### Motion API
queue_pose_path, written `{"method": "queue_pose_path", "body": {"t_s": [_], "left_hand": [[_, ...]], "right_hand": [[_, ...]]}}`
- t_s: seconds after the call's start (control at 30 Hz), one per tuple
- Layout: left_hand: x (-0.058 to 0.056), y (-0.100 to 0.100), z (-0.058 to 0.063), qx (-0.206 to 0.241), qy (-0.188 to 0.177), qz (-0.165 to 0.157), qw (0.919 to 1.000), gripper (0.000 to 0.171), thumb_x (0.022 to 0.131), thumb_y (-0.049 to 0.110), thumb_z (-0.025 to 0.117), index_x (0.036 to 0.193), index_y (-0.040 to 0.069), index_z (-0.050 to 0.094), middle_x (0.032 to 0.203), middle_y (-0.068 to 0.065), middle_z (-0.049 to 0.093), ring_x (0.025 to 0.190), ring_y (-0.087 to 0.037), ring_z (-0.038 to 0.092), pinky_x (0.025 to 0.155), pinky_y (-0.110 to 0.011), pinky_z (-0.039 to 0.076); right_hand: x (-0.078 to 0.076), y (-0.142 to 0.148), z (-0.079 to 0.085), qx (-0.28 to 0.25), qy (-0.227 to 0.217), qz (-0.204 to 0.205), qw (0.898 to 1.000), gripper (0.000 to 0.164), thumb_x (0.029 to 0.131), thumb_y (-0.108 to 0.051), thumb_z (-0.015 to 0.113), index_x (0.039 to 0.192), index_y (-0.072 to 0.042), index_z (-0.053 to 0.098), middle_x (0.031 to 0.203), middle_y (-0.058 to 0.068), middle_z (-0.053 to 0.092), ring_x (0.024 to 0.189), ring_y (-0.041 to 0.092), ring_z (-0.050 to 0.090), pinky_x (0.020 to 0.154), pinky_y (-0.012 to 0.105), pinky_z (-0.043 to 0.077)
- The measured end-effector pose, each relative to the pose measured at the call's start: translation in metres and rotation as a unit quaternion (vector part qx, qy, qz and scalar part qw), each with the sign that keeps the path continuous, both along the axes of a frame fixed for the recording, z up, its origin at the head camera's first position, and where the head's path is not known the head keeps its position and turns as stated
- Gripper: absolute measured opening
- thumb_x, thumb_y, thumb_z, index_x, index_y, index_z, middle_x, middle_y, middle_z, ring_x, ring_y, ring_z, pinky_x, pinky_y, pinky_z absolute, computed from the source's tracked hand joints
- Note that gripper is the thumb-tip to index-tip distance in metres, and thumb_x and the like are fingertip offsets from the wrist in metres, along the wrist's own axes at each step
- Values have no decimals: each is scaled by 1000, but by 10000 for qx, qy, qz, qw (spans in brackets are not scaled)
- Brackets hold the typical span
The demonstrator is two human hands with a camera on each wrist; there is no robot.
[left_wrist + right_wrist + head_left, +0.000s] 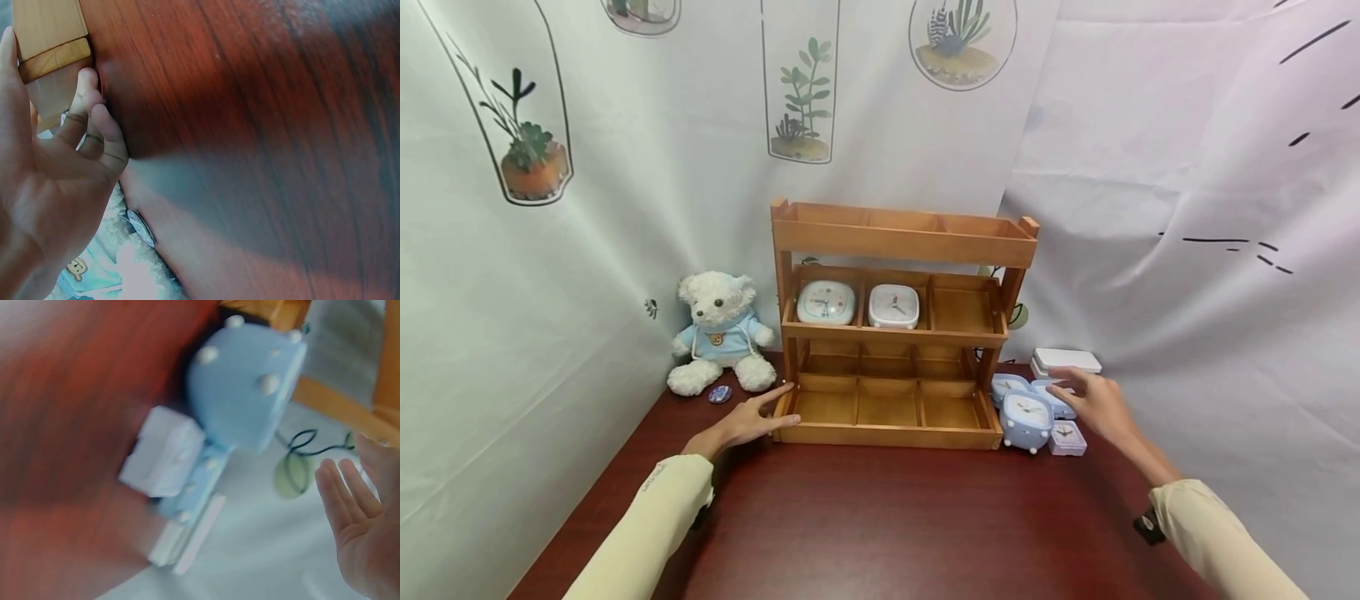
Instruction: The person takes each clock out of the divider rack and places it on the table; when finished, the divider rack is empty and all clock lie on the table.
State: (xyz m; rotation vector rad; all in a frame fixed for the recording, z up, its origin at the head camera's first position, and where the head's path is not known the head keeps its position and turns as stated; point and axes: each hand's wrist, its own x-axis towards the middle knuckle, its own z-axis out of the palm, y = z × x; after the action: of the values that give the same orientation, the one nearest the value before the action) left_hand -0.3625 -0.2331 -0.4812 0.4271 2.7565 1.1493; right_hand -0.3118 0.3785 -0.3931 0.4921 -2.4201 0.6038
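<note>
My left hand (745, 421) holds the lower left corner of a tiered wooden shelf (887, 435), thumb at the front and fingers along its end. In the left wrist view, curled fingertips (87, 78) lie against the wood. At the right, my right hand (1101, 404) hovers with relaxed fingers over a group of clocks, holding nothing. A blue alarm clock (1026, 418) with round white feet stands in front, other blue ones partly hidden behind it. Beside it sits a small lilac clock (1067, 438). On the middle tier are a pale blue clock (826, 302) and a white clock (893, 307).
A white teddy bear (718, 333) in a blue hoodie sits left of the shelf, a small round blue item (719, 394) before it. Flat white objects (1066, 362) are stacked behind the clocks. Printed cloth walls (700, 167) enclose the dark red table (880, 517).
</note>
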Motion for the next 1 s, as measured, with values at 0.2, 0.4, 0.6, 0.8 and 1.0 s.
{"method": "queue_pose_path", "body": {"t_s": [0.2, 0.4, 0.6, 0.8, 1.0], "left_hand": [[0, -2, 0, -80, -37, -2, 10000, 87, 93, 60, 71, 165, 25, 35, 164, -27, 32, 141, -51, 43, 107, -66, 39], [0, -3, 2, -115, -48, 39, 9999, 88, 92, 61, 70, 165, 26, 34, 164, -28, 31, 141, -51, 43, 106, -67, 39], [2, -3, 2, -140, -34, 17, 9999, 88, 93, 60, 70, 165, 25, 33, 163, -29, 32, 140, -51, 44, 106, -66, 40], [1, -1, 1, -138, -1, -25, 9999, 87, 94, 59, 70, 165, 25, 34, 163, -27, 34, 138, -50, 47, 107, -65, 40], [0, 0, 2, -115, 36, -12, 9999, 87, 93, 59, 71, 165, 25, 35, 162, -28, 35, 139, -50, 46, 106, -66, 40]], "right_hand": [[-8, -33, 22, -375, 195, 771, 9961, 29, 89, -1, 81, 118, 0, 76, 106, 15, 78, 88, 33, 77, 74, 30, 60], [-16, -69, 44, -563, 61, 1212, 9910, 31, 92, -3, 78, 122, 1, 73, 110, 20, 77, 92, 33, 77, 78, 31, 60], [-25, -99, 58, -643, -104, 1359, 9886, 32, 95, -9, 77, 125, -1, 72, 111, 17, 77, 94, 32, 77, 79, 43, 61], [-38, -119, 70, -611, -127, 1399, 9882, 33, 95, -13, 79, 125, -1, 72, 115, 15, 76, 96, 29, 77, 80, 42, 61], [-53, -137, 83, -577, -97, 1466, 9875, 36, 94, -17, 80, 125, -3, 72, 116, 18, 76, 101, 27, 76, 84, 43, 60]]}}
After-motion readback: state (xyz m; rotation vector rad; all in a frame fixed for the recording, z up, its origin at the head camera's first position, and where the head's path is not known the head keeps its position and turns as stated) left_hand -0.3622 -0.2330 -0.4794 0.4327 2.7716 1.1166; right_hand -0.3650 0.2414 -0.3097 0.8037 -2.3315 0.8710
